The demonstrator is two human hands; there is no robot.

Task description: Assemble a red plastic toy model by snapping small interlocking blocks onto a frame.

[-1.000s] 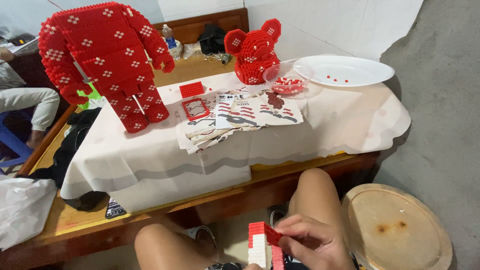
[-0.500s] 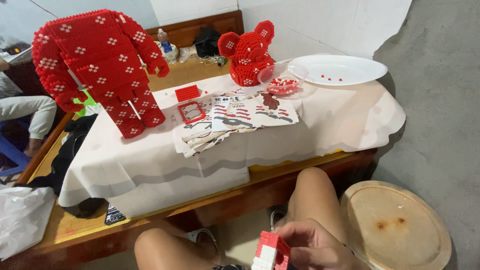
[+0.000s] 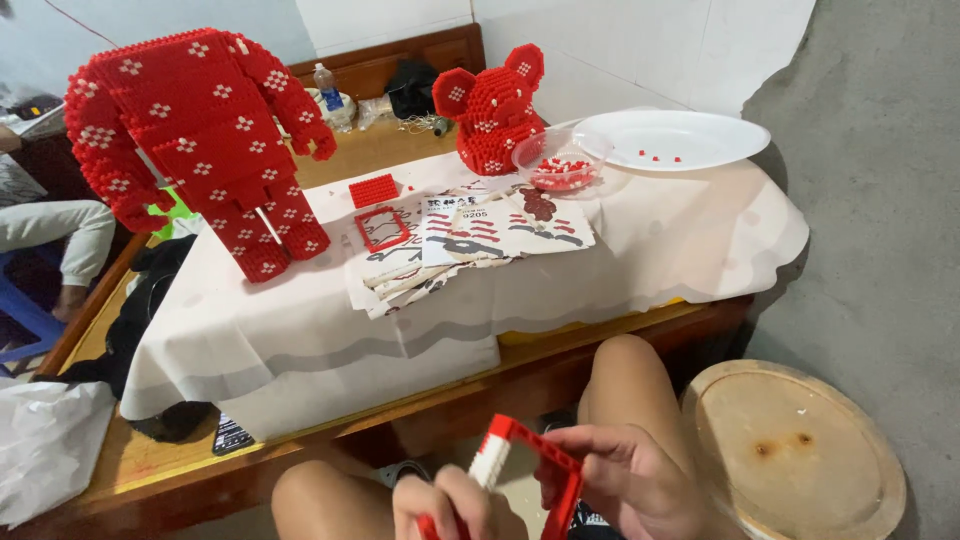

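The bench [image 3: 620, 330] fills the middle of the frame, a low wooden one; a white cloth [image 3: 300, 340] hides most of its top and hangs in soft waves over the near edge. At the lower right a round wooden board [image 3: 800, 450] with two dark scorch spots lies on the grey floor, its near edge cut off by the frame.

At the upper left of the cloth stands the big red brick body [image 3: 200, 140], studded all over, dotted with white flower shapes, headless. Its head [image 3: 492, 108], round-eared and made of the same small studs, sits apart at the upper middle. Right of it lies an oval white plate [image 3: 700, 135] with a few red bits on it, and touching the plate's left side a clear bowl [image 3: 560, 162] of red and white pieces too small to tell apart. Printed instruction sheets [image 3: 480, 235] fan out at the centre, with a flat red brick plate [image 3: 373, 190] and an open red frame [image 3: 382, 228] at their left.

At the bottom edge, above my bare knees, my left hand [image 3: 450, 505] and right hand [image 3: 625, 480] are both closed on a red and white brick frame [image 3: 525, 470]. My left fingers pinch its white bar, my right fingers grip its red side. The frame's lower part and my wrists are cut off.
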